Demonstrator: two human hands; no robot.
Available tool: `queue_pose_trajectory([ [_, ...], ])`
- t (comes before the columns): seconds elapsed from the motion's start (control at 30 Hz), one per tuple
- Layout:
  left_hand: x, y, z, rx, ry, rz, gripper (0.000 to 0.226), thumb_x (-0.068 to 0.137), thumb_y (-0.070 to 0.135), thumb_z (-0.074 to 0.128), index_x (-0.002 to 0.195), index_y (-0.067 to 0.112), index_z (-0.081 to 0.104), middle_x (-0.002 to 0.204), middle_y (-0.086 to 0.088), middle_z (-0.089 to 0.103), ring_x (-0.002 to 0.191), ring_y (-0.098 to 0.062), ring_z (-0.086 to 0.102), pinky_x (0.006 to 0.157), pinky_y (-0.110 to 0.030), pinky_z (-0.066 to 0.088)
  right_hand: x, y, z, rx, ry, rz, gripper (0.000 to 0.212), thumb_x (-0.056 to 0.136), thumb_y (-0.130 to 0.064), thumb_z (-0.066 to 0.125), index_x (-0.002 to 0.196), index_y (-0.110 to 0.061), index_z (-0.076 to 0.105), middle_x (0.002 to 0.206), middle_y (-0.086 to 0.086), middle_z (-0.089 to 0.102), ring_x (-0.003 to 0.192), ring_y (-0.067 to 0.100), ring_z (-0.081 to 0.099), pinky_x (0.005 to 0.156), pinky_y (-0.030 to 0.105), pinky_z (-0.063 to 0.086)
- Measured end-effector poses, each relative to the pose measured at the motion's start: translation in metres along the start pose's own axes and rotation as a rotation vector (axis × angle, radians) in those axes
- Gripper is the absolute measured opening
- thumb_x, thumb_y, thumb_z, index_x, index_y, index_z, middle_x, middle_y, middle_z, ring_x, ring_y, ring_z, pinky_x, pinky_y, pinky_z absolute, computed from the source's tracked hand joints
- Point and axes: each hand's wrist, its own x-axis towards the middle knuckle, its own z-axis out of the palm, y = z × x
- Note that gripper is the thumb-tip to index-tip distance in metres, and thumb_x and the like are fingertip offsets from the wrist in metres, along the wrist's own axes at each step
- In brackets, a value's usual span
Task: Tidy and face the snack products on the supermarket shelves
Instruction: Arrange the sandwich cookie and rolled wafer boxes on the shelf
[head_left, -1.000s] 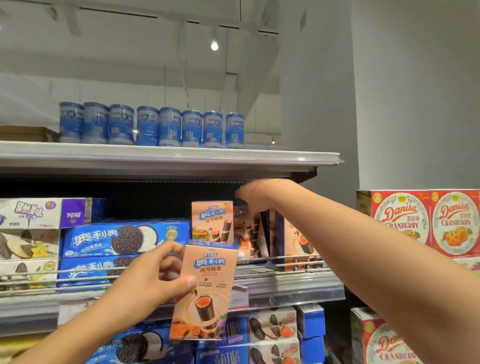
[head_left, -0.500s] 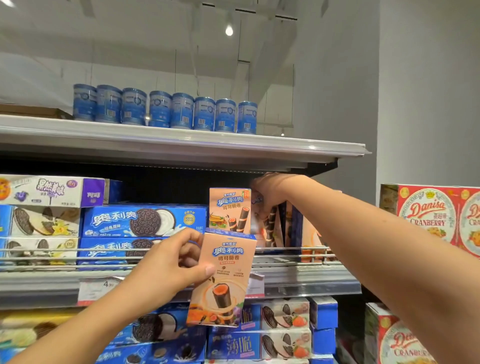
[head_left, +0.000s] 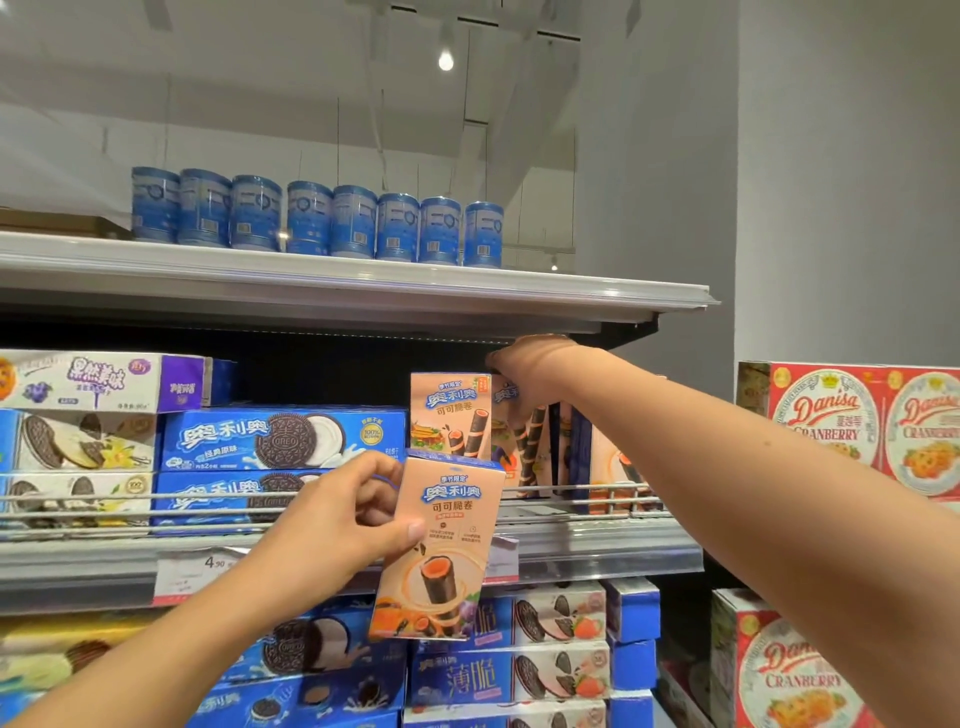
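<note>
My left hand (head_left: 332, 525) grips an upright peach-coloured wafer-roll box (head_left: 441, 545), held in front of the middle shelf's edge (head_left: 597, 551). On that shelf a matching box (head_left: 449, 415) stands facing forward. Right of it, more peach boxes (head_left: 524, 441) lean and stand at mixed angles. My right hand (head_left: 535, 374) reaches in under the upper shelf and grasps the top of one of these leaning boxes; its fingertips are hidden behind the box.
Blue cookie boxes (head_left: 280, 439) are stacked left on the middle shelf behind a wire rail (head_left: 104, 506). Several blue tins (head_left: 311, 218) line the top shelf. Red cranberry cookie boxes (head_left: 841, 421) are stacked at the right. More blue boxes (head_left: 519, 675) fill the lower shelf.
The view has tilted and closed in on the shelf. My right hand has settled onto the top of a leaning box. My left hand keeps the peach box roughly in place.
</note>
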Motion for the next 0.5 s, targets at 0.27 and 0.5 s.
queue_pose_trajectory([
  [0.27, -0.0012, 0.0034, 0.0015, -0.079, 0.011, -0.023, 0.032, 0.083, 0.016, 0.081, 0.107, 0.02, 0.061, 0.094, 0.0, 0.077, 0.085, -0.023, 0.074, 0.083, -0.046, 0.06, -0.0046, -0.0062, -0.0046, -0.07, 0.018, 0.004, 0.076, 0.067, -0.045, 0.09, 0.129, -0.024, 0.052, 0.096, -0.003, 0.06, 0.086, 0.021, 0.06, 0.067, 0.032, 0.05],
  [0.5, -0.0009, 0.0014, 0.0005, -0.083, 0.024, -0.02, 0.032, 0.082, 0.018, 0.082, 0.106, 0.022, 0.061, 0.093, 0.001, 0.077, 0.083, -0.02, 0.074, 0.082, -0.044, 0.06, -0.0058, -0.0008, -0.0024, 0.012, -0.03, 0.015, 0.078, 0.068, -0.046, 0.089, 0.134, -0.026, 0.053, 0.105, -0.003, 0.065, 0.089, 0.019, 0.061, 0.069, 0.031, 0.052],
])
